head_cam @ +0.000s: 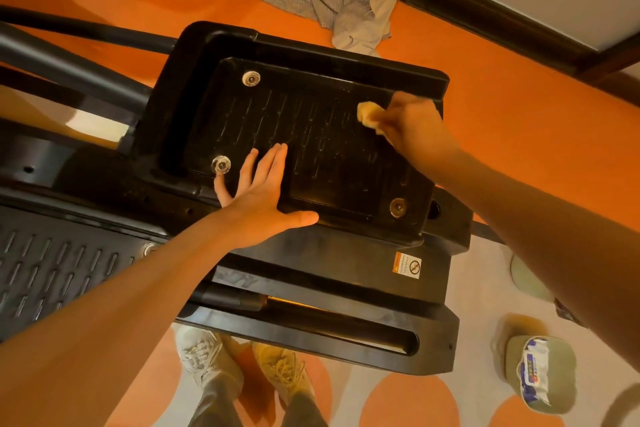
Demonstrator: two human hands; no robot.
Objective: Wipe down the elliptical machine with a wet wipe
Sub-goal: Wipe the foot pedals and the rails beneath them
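1. A wet wipe (367, 113) was held bunched in the right hand (412, 128), fingers curled around it, and pressed against the far right corner of the foot pedal (311, 135).
2. The left hand (258, 194) was laid flat on the pedal's near edge, fingers straight and slightly apart, the thumb stretched along the rim, apparently to steady it.
3. Pale specks were visible across the ridged tread, so this pedal was judged only partly wiped.
4. The second pedal (52, 267), the frame (329, 288) and the bars (69, 66) were presumably left to be done.
5. A pack of wipes (535, 371) lay on the floor at the right.
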